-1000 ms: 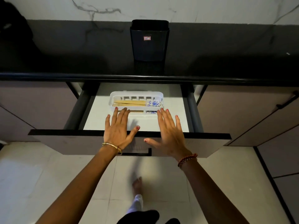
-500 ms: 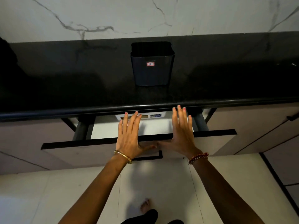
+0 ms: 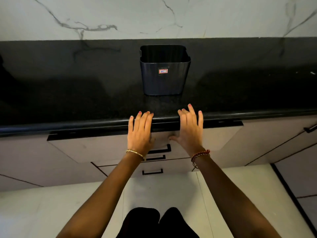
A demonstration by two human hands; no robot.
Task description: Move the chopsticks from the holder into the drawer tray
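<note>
The dark rectangular holder (image 3: pixel 165 73) stands upright on the black countertop (image 3: pixel 68 93); nothing shows inside it. Below the counter edge, the pale drawer front (image 3: pixel 96 148) sits almost flush under the countertop, with only a thin dark strip of its top visible. The tray and chopsticks are hidden inside. My left hand (image 3: pixel 140 133) and my right hand (image 3: pixel 188 131) lie flat against the drawer front, fingers spread and reaching over the counter edge. Neither hand holds anything.
More drawers with black handles (image 3: pixel 152 171) sit below the top one. Cabinet doors (image 3: pixel 291 148) flank both sides. A white marble wall (image 3: pixel 154 16) rises behind the counter. Pale floor tiles (image 3: pixel 163 194) lie beneath my arms.
The drawer has slid inward from wide open to nearly shut under both palms. The white tray with chopsticks, visible a second ago, is now out of sight.
</note>
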